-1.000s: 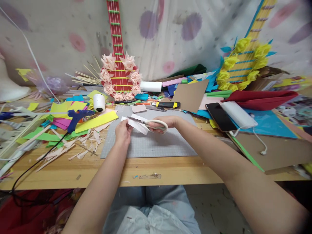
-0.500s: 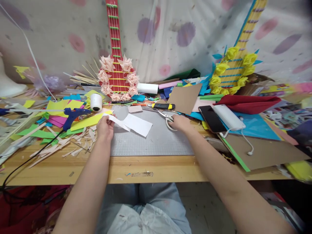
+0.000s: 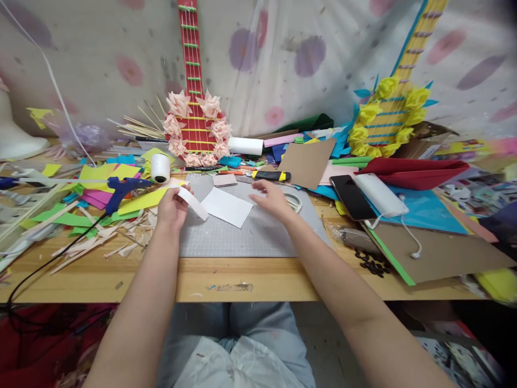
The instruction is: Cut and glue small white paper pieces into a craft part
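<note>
left hand (image 3: 172, 207) pinching cut white strip (image 3: 193, 202); right hand (image 3: 272, 198) open, empty, beside white sheet (image 3: 226, 206); scissors (image 3: 294, 200) down just right.

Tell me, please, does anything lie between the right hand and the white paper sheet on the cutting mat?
Nothing visible does. The right hand hovers open just right of the white paper sheet, with only bare cutting mat between them.

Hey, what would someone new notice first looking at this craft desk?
Two paper guitars lean on the back curtain: a red guitar ringed with pink flowers, and a yellow guitar with yellow blooms at right. At centre, the left hand holds a white paper strip over the grey cutting mat, the right hand open beside it.
</note>
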